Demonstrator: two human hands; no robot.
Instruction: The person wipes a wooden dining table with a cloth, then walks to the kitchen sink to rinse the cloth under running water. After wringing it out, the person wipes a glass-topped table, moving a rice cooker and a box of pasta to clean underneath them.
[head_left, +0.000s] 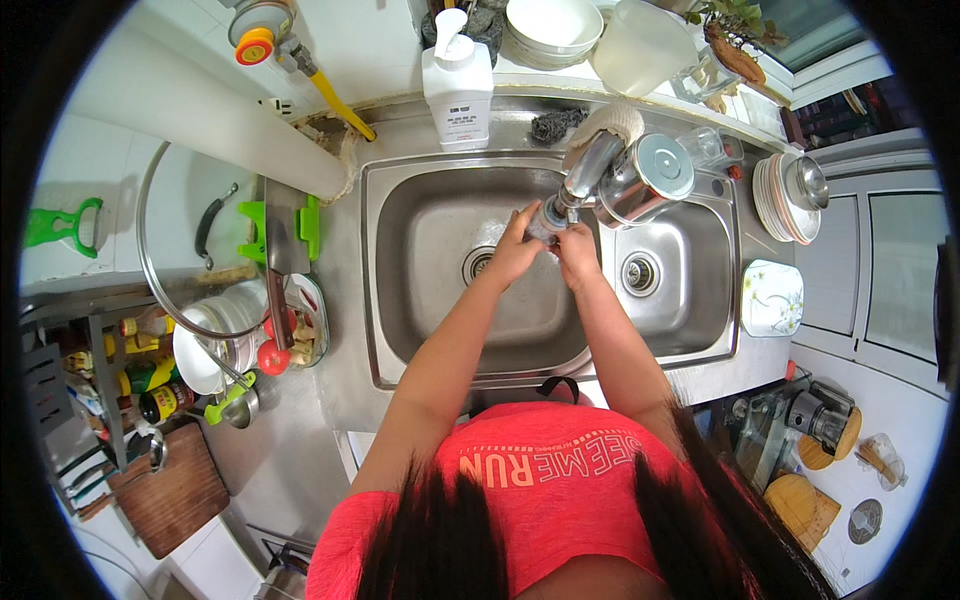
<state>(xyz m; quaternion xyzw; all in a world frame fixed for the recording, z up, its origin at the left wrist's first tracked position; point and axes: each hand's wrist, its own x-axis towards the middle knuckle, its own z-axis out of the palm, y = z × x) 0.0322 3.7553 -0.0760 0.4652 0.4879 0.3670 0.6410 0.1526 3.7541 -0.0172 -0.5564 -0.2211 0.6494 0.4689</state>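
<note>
Both of my hands are together under the spout of the chrome faucet (589, 176), over the right part of the large steel sink basin (427, 300). My left hand (516, 251) is curled round the left side of a small clear object (541, 227), perhaps a glass, right at the faucet's outlet. The fingers of my right hand (577, 255) close on it from the right and below. My fingers hide much of it, and whether water runs is hard to tell. Just right of the faucet stands a shiny canister (645, 180) with a round silver top.
A smaller basin (675, 292) adjoins on the right, with stacked plates (772, 199) and a floral dish (772, 298) beyond. Behind the sink stand a white pump bottle (459, 101) and a steel scrubber (557, 126). At left, a cleaver (286, 240) rests near a glass lid (172, 247) and tomatoes (273, 357).
</note>
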